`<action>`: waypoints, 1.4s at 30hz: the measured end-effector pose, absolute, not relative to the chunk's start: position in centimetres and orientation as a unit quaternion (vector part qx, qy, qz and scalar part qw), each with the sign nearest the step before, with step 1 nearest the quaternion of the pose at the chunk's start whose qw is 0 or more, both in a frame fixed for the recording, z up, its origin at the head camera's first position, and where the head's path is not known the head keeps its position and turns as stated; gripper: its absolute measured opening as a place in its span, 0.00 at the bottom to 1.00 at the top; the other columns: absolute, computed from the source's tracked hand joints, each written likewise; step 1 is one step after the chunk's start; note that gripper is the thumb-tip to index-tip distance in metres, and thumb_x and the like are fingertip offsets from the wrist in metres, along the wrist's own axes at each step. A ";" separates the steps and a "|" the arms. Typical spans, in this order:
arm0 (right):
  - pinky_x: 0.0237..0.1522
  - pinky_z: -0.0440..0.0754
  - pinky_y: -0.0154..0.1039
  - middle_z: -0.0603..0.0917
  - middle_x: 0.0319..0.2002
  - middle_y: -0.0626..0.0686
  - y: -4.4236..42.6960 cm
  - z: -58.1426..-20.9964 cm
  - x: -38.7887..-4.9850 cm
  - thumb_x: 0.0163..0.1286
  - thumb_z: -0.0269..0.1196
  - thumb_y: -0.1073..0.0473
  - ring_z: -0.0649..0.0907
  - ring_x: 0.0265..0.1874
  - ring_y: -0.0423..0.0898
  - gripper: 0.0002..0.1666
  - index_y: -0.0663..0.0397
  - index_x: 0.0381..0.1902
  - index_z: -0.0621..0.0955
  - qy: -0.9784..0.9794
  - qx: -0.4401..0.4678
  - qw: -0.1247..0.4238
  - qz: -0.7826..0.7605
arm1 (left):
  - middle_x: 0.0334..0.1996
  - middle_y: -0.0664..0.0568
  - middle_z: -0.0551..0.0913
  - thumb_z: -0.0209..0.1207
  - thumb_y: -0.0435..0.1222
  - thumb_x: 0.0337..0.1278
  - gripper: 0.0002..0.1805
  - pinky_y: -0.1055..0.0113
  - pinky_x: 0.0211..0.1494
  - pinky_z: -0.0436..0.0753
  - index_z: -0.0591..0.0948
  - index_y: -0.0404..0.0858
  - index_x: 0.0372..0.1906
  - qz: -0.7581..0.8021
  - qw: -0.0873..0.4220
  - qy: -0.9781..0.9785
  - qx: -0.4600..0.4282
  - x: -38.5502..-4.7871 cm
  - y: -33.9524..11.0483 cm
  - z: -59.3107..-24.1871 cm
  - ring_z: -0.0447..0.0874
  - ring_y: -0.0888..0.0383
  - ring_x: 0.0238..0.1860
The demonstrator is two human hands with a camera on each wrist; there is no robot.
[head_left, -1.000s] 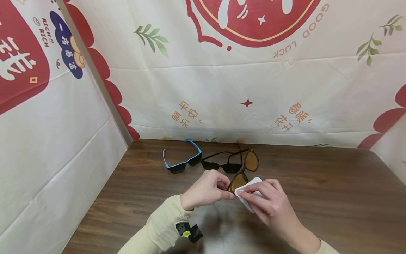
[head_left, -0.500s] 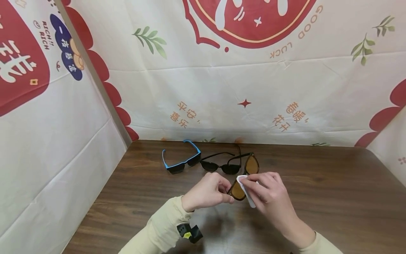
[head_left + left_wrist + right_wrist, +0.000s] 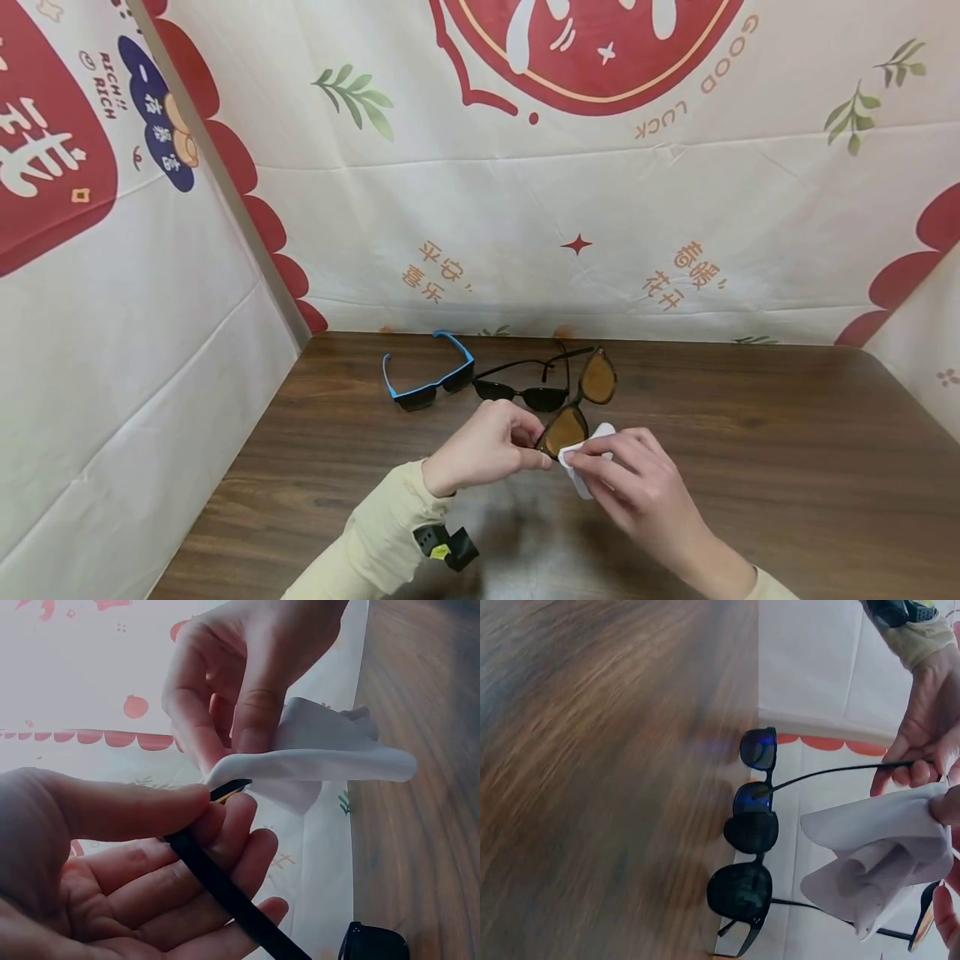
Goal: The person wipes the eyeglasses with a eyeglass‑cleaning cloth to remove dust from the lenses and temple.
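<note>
Sunglasses with brown lenses (image 3: 564,431) are held up over the table, tilted, one lens above the other. My left hand (image 3: 491,447) pinches their frame at the lower lens's left corner; in the left wrist view a dark temple arm (image 3: 225,889) crosses the left fingers (image 3: 161,900). A white cloth (image 3: 582,477) is pinched between the thumb and fingers of my right hand (image 3: 647,492), against the lower lens's right edge. In the right wrist view the folded cloth (image 3: 885,847) hangs from the fingertips and hides part of the glasses.
Blue-framed sunglasses (image 3: 416,397) and black sunglasses (image 3: 544,399) lie side by side near the back of the brown wooden table (image 3: 750,450). A printed white cloth wall (image 3: 510,200) stands behind, another at the left.
The cloth moved up over the lens towards the bridge, then back down to its lower right edge. The brown-lensed glasses tilted and tilted back; the left hand kept its grip.
</note>
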State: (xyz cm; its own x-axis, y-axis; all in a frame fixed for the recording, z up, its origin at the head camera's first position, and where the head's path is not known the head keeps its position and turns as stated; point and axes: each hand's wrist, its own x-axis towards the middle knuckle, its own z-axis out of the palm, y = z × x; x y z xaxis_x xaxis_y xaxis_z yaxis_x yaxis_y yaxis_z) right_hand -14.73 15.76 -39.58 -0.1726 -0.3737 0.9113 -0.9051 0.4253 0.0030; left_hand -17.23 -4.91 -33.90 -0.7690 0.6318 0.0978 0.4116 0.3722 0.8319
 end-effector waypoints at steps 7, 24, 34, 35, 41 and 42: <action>0.39 0.71 0.41 0.84 0.33 0.50 16.8 -39.3 -15.3 0.75 0.53 0.49 0.81 0.30 0.48 0.21 0.54 0.33 0.86 -0.760 0.376 0.452 0.278 | 0.16 0.57 0.81 0.68 0.26 0.47 0.05 0.76 0.25 0.66 0.84 0.35 0.24 0.423 0.130 0.836 0.325 -17.2 -5.0 -33.8 0.69 0.70 0.18; 0.37 0.75 0.43 0.83 0.33 0.55 13.9 -38.0 -14.6 0.74 0.55 0.62 0.81 0.31 0.50 0.15 0.61 0.35 0.87 -0.679 0.482 0.473 0.289 | 0.12 0.66 0.74 0.68 0.27 0.48 0.08 0.77 0.25 0.64 0.82 0.39 0.22 0.406 0.111 0.841 0.339 -17.1 -4.5 -34.2 0.65 0.72 0.17; 0.38 0.73 0.46 0.84 0.36 0.58 16.0 -37.6 -14.5 0.75 0.53 0.58 0.82 0.34 0.56 0.16 0.58 0.34 0.86 -0.694 0.466 0.484 0.258 | 0.16 0.60 0.80 0.67 0.25 0.48 0.07 0.77 0.26 0.67 0.82 0.37 0.23 0.431 0.130 0.825 0.341 -17.1 -4.7 -33.4 0.70 0.71 0.19; 0.38 0.73 0.46 0.84 0.36 0.58 16.1 -37.6 -14.5 0.75 0.53 0.58 0.82 0.34 0.56 0.17 0.59 0.34 0.86 -0.701 0.453 0.486 0.259 | 0.17 0.61 0.81 0.67 0.25 0.48 0.07 0.77 0.27 0.67 0.82 0.37 0.23 0.430 0.133 0.825 0.342 -17.1 -4.8 -33.4 0.71 0.71 0.19; 0.36 0.73 0.43 0.84 0.33 0.55 16.0 -37.4 -14.8 0.75 0.54 0.56 0.81 0.28 0.52 0.18 0.61 0.34 0.86 -0.721 0.398 0.498 0.271 | 0.18 0.61 0.82 0.68 0.26 0.46 0.05 0.77 0.28 0.70 0.83 0.36 0.24 0.407 0.143 0.828 0.359 -17.1 -4.6 -33.4 0.73 0.74 0.20; 0.35 0.73 0.42 0.84 0.32 0.55 15.9 -37.4 -14.8 0.75 0.55 0.56 0.80 0.27 0.52 0.18 0.61 0.34 0.86 -0.723 0.394 0.498 0.273 | 0.18 0.61 0.82 0.68 0.26 0.46 0.05 0.77 0.28 0.70 0.84 0.36 0.24 0.405 0.145 0.828 0.360 -17.1 -4.6 -33.3 0.73 0.74 0.20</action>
State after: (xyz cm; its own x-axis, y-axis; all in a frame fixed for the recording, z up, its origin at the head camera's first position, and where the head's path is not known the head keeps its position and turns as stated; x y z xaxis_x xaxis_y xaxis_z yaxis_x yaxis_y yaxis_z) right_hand -14.83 15.94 -37.37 -0.1937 -0.2984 0.9346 -0.8410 0.5410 -0.0017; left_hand -17.11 -4.55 -33.34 -0.6990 0.7133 0.0509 0.4785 0.4136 0.7746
